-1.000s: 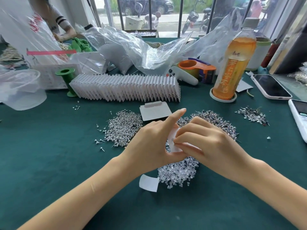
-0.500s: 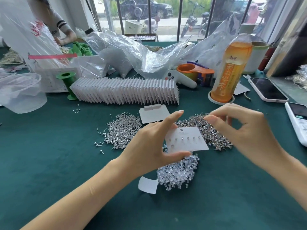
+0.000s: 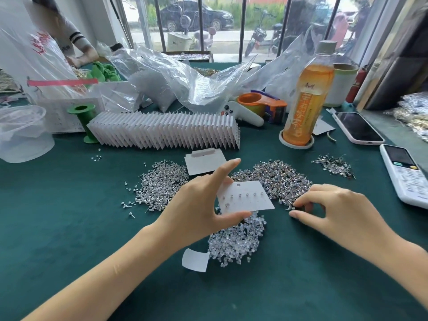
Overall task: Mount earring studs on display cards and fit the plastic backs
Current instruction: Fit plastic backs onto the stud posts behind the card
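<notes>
- I see the white display card point(image 3: 245, 198) raised above the green table point(image 3: 69, 228), studs along its top row.
- My left hand point(image 3: 199, 205) pinches the card's near-left corner, index finger straight.
- My right hand point(image 3: 333, 212) curls its fingertips into the stud pile point(image 3: 278, 179); whether they hold a stud, I cannot tell.
- The clear plastic backs point(image 3: 236, 242) lie heaped below the card.

white card point(image 3: 245, 200) w/ studs, held above backs pile point(image 3: 236, 242)
</notes>
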Demonstrator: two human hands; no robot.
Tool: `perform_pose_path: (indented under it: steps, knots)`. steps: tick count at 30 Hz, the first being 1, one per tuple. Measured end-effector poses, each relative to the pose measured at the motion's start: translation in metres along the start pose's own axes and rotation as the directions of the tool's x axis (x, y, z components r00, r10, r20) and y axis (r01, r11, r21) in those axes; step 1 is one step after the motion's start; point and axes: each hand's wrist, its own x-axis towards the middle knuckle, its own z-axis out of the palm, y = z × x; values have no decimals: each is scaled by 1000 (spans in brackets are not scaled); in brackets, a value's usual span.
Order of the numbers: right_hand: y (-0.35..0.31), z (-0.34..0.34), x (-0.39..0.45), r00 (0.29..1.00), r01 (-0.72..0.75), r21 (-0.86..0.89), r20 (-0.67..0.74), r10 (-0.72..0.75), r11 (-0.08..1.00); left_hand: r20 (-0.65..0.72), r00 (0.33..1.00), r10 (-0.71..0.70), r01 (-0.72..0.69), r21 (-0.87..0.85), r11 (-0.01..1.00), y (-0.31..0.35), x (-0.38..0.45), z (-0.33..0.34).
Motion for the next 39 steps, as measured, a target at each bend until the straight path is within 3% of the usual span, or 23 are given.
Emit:
perform_pose_path:
  steps: [4,10,19,30,39]
  knots:
    - [-3,3,-2,999,18,15,-35,-17,1000,11,1000,-7,7,-7,1000,-1,0,-1]
    - [-26,-6,9,982,116,375,-185,-49,920,28,999,-29,30,-58,998,1,-2,-2]
    - [-72,8,30,906,415,235,-197,-374,879,-2,1000,2,-2,-99,995,3,-2,-2]
    - [-68,15,30,859,505,224,-224,-460,834,-35,998,54,-57,-92,994,5,1,-1]
    - [-63,20,33,885,466,299,-176,-432,833,-42,997,67,-71,-80,994,6,1,-1]
